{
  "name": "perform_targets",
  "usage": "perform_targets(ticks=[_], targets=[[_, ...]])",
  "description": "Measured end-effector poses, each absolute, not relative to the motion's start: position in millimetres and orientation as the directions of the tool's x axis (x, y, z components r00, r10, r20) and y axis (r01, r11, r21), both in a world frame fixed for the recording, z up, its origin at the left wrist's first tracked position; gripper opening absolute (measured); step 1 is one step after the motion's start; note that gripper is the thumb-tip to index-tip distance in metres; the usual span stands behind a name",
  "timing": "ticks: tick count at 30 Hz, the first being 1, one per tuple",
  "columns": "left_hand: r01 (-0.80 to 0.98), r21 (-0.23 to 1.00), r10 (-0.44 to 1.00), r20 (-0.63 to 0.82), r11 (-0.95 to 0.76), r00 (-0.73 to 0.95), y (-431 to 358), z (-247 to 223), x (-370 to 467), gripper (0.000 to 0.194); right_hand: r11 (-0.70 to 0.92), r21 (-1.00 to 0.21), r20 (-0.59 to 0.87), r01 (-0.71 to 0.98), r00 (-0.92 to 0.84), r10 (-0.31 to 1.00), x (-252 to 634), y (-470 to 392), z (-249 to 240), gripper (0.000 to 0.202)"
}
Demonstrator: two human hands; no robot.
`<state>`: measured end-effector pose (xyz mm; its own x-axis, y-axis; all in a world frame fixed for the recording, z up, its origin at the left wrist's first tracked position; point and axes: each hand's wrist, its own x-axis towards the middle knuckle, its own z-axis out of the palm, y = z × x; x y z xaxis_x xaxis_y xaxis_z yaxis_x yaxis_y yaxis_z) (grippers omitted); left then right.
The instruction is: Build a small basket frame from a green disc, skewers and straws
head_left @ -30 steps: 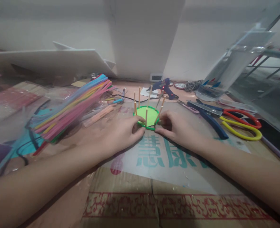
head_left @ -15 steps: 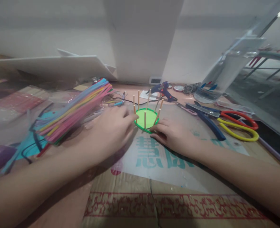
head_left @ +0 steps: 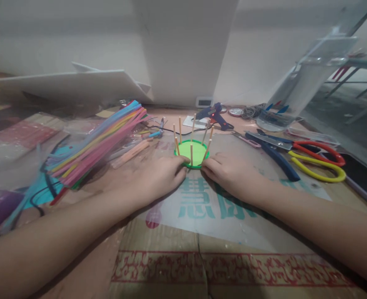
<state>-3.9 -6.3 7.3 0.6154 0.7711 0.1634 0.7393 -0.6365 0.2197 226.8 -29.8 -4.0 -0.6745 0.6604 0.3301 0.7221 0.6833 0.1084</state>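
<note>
A bright green disc point(head_left: 198, 153) lies on the table, with several thin wooden sticks point(head_left: 191, 154) standing upright around its edge. A darker green pipe cleaner point(head_left: 197, 167) runs round the foot of the sticks. My left hand point(head_left: 167, 173) is at the front left of the disc, its thumb and fingers closed on the rim beside the front stick. At the front right, my right hand point(head_left: 225, 168) pinches the pipe cleaner at the rim. My fingers partly hide the rim on both sides.
Left lies a bundle of coloured pipe cleaners point(head_left: 99, 145). Behind the disc are a glue gun point(head_left: 213, 115) and its cord. On the right are scissors point(head_left: 317, 158), blue-handled pliers point(head_left: 277, 160), a phone point(head_left: 364, 176) and a tall clear container point(head_left: 304, 87). A printed plastic sheet point(head_left: 177, 224) lies beneath.
My left hand has moved from the disc's left side toward me, to its front left. My right fingers have drawn closer together at the rim. The disc has barely shifted.
</note>
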Motion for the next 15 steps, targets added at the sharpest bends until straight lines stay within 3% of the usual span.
perform_targets(ticks=[15], targets=[[0.767,0.168,0.784,0.188,-0.62,0.592,-6.5,10.1,3.3,0.031,0.635,0.083,0.334,0.768,-0.622,0.709,227.5,-25.4,-7.6,0.025]])
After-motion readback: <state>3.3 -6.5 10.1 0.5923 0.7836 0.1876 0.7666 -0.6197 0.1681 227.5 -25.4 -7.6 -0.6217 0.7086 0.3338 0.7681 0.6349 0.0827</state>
